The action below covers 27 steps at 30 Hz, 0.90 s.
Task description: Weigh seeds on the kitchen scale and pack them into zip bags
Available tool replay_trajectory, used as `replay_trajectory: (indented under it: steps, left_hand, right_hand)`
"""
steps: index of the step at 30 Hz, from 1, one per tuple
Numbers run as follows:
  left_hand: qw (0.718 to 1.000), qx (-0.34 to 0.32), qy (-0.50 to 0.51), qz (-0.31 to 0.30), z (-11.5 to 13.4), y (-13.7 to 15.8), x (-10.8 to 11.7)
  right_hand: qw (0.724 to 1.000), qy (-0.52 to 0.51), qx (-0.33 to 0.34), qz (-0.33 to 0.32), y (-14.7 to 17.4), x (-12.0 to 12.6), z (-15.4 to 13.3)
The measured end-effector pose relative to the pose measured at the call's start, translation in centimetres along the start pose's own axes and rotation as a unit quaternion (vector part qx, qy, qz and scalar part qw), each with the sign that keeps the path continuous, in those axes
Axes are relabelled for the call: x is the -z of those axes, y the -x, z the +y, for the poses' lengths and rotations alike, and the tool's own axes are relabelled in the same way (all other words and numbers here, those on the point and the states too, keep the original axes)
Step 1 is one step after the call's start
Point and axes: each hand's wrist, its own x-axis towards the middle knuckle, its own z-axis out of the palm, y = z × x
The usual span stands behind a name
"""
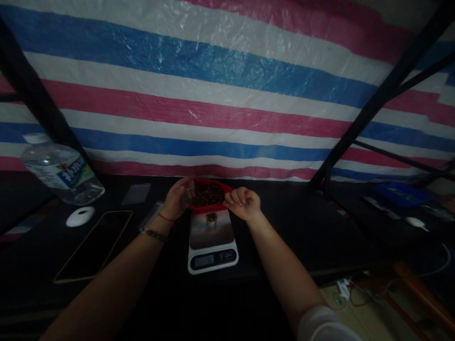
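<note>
A white kitchen scale [213,259] with a metal top and a lit display lies in front of me. On its plate stands a small round cup [211,222] with brown bits in it. Just behind the scale is a red tray [209,208] filled with dark brown, loose pieces. At the tray's left edge, my left hand [176,198] is closed around a clear, thin piece of plastic [187,195], seemingly a small bag. My right hand [243,202] is at the tray's right rim, fingers curled together; anything between the fingertips is too small to tell.
To the left are a large clear bottle [64,168], a white mouse [80,216], a phone [94,246] and a small clear bag [136,194]. A striped plastic sheet [213,109] hangs behind the black table. A blue tray [403,194] lies far right, beyond a dark metal post.
</note>
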Motion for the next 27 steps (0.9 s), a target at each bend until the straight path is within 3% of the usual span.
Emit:
replay_trajectory:
  steps: [4, 10, 20, 27]
  left_hand:
    - [0.998, -0.031, -0.06, -0.016, -0.6, 0.2, 0.5]
    - [0.999, 0.0, -0.011, 0.043, -0.8, 0.5, 0.4]
    - [0.998, -0.015, -0.022, 0.049, -0.8, 0.9, -0.1]
    - [0.994, -0.074, -0.056, 0.053, 0.5, 0.9, -0.2]
  right_hand:
    - [0.999, -0.037, -0.023, -0.001, 0.1, 0.0, -0.2]
    - [0.997, -0.04, -0.047, 0.049, 0.2, -0.4, -0.2]
    - [0.983, -0.068, -0.053, 0.161, -0.2, 0.3, -0.2]
    - [0.99, -0.068, -0.021, 0.121, 0.1, -0.2, -0.3]
